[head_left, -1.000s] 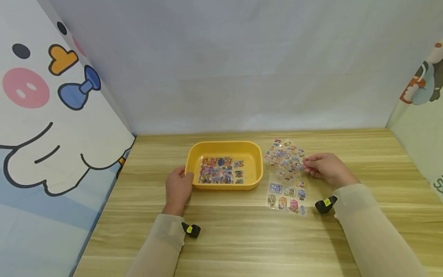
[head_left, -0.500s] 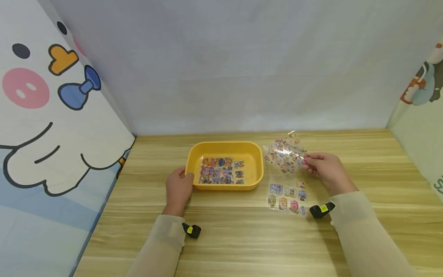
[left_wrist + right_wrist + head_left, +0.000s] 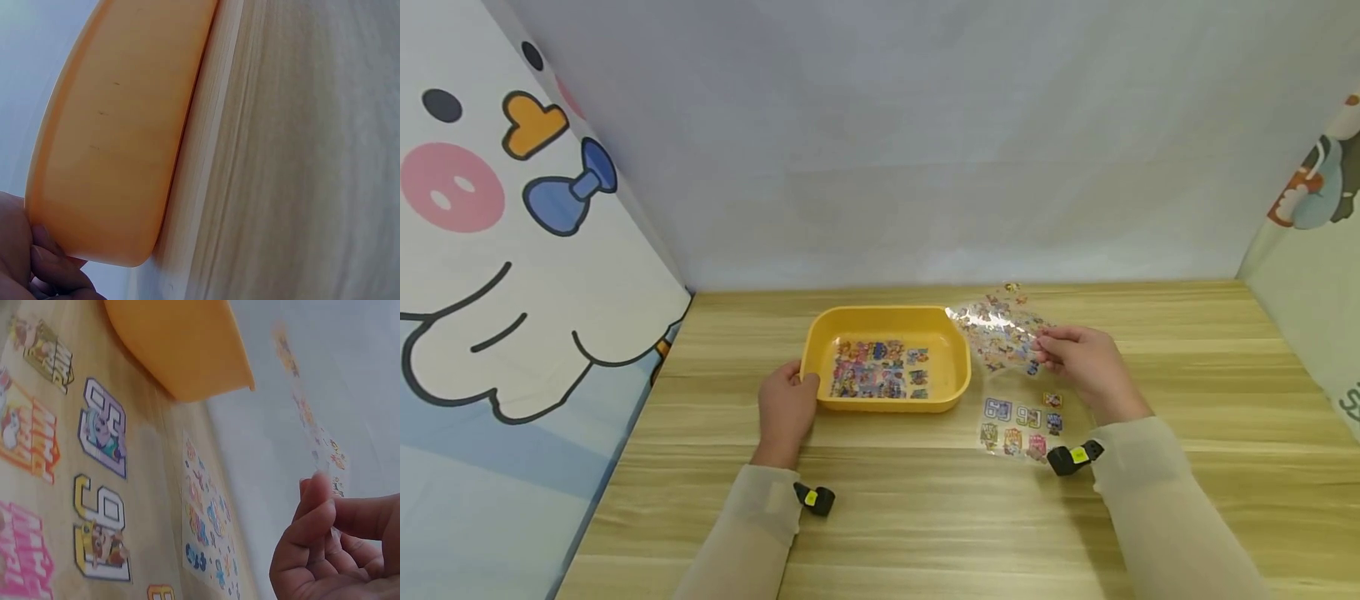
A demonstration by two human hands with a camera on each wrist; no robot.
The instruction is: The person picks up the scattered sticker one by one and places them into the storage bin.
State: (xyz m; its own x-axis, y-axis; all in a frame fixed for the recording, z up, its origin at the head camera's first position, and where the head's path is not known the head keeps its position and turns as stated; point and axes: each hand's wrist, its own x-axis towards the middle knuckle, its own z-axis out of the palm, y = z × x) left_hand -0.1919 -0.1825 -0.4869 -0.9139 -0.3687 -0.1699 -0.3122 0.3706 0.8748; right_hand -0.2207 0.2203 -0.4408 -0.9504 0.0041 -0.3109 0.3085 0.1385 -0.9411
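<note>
A yellow plastic tray [image 3: 887,405] stands on the table in the head view, with clear sticker sheets [image 3: 871,371] of cartoon figures in it. My left hand [image 3: 787,417] grips its near left corner, thumb at the rim; the left wrist view shows those fingers [image 3: 59,272] curled at the tray's end. My right hand [image 3: 1093,371] pinches the edge of a clear sticker sheet [image 3: 1000,329] covered in small figures. This sheet is raised and tilted, its far left corner overlapping the tray's right rim. In the right wrist view it appears nearly edge-on above the thumb and fingers [image 3: 312,519].
A clear sheet with larger badge and number stickers [image 3: 1013,429] lies flat right of the tray. Behind it, the right wrist view shows another flat sticker sheet [image 3: 206,519]. A pale cloth wall [image 3: 962,167] stands at the table's back; a printed cartoon cloth [image 3: 497,275] hangs left.
My right hand has lifted the small-figure sticker sheet and carried it left to the tray's right rim. My left hand and the tray have stayed in place.
</note>
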